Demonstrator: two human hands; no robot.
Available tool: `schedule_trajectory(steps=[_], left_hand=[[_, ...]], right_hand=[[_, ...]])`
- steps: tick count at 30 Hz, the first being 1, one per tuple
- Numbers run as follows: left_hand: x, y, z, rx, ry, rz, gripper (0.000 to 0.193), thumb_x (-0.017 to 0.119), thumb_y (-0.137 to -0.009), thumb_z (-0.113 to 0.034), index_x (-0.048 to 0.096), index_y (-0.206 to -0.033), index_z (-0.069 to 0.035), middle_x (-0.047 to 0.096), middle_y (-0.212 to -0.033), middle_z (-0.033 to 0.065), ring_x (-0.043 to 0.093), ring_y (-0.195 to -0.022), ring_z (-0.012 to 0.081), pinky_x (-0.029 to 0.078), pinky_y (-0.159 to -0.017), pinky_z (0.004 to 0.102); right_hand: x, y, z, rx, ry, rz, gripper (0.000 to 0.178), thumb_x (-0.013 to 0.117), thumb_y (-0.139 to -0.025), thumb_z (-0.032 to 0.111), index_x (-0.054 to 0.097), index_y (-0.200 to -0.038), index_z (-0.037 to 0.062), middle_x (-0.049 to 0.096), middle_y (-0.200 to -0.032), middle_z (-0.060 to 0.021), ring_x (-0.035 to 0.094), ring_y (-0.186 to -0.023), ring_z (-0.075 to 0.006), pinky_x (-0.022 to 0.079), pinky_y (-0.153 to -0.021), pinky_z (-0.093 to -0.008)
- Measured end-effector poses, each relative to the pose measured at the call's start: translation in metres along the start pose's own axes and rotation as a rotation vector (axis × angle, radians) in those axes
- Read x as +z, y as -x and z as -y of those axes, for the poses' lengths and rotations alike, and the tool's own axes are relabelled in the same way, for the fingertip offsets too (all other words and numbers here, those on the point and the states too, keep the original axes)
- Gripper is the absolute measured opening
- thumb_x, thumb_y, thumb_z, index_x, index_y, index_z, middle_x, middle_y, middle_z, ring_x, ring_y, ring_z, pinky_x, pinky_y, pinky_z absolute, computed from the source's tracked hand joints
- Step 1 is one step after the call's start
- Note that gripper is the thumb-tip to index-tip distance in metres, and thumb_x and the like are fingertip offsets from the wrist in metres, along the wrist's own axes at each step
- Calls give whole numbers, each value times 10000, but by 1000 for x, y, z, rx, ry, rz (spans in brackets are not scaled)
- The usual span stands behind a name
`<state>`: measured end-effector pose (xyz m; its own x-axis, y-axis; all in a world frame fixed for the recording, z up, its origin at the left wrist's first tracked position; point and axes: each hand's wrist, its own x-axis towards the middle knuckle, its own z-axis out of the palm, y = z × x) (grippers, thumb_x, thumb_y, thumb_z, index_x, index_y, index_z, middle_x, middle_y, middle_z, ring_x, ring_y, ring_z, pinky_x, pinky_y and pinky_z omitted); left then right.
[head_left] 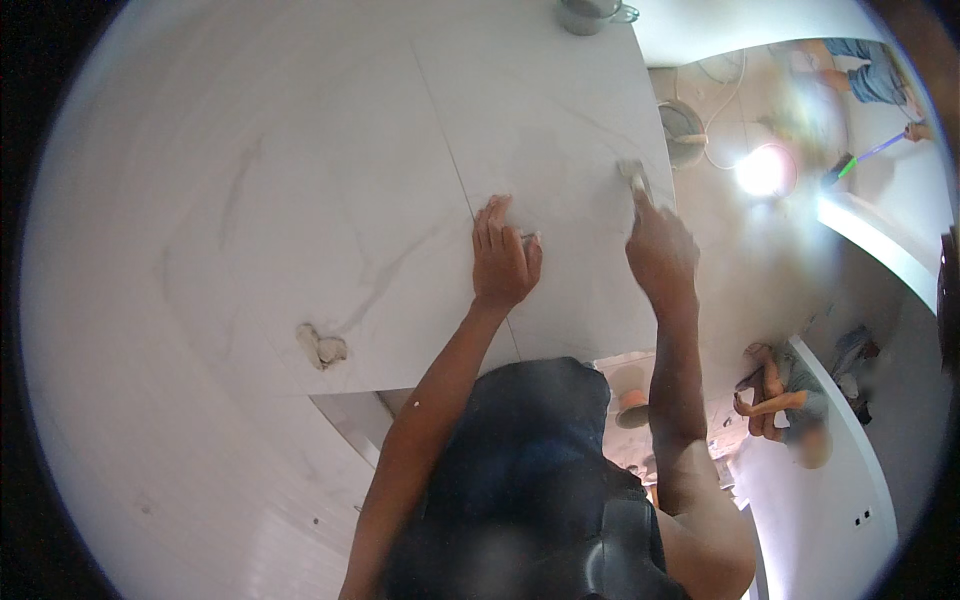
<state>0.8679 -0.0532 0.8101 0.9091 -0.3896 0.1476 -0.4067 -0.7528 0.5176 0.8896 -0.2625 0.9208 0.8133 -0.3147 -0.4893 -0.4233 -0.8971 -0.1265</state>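
Observation:
A white, grey-veined slab surface [330, 190] spreads before me, crossed by a thin dark seam [437, 110]. My left hand [503, 262] lies on it at the seam, fingers stretched forward and thumb out to the right. Pale residue shows on its fingertips. A small dark line shows by the thumb; I cannot make out what it is. Toward the slab's right edge, my right hand [662, 250] grips a putty knife [630, 169], its flat blade pointing away from me against the surface. A crumpled beige lump [320, 346], perhaps a rag or putty, lies left of my left forearm.
A clear cup [590, 15] stands at the slab's far edge. Beyond the right edge, lower down, are a bucket [683, 135] and a bright light [766, 172]. One person holds a broom [850, 165]; another person [785, 400] crouches at right beside a white wall.

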Motion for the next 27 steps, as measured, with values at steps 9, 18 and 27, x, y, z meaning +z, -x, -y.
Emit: schedule_trajectory(steps=[9, 18, 27], left_hand=[[-3, -1, -3, -1, -25, 52, 148, 549, -887, -130, 481, -887, 1, 382, -1365, 250, 340, -1326, 413, 292, -1092, 576], [-1, 2, -3, -18, -20, 80, 152, 513, -905, -103, 519, -902, 49, 387, -1377, 266, 318, -1325, 452, 252, -1092, 588], [1, -7, -7, 26, 18, 48, 150, 513, -911, -114, 522, -917, 35, 389, -1378, 264, 320, -1323, 455, 251, -1089, 592]], right_hand=[[3, -89, 3, -51, -88, -167, 386, 458, -898, 107, 548, -1273, 119, 662, -857, -223, 648, -816, -391, 511, -686, -524], [0, 3, -4, 30, 21, 46, 475, 440, -893, 93, 468, -1366, 127, 633, -933, -237, 637, -859, -412, 500, -760, -532], [5, -110, 7, -105, -100, -258, 420, 438, -877, 65, 511, -1290, 92, 637, -896, -236, 631, -876, -398, 498, -771, -511]])
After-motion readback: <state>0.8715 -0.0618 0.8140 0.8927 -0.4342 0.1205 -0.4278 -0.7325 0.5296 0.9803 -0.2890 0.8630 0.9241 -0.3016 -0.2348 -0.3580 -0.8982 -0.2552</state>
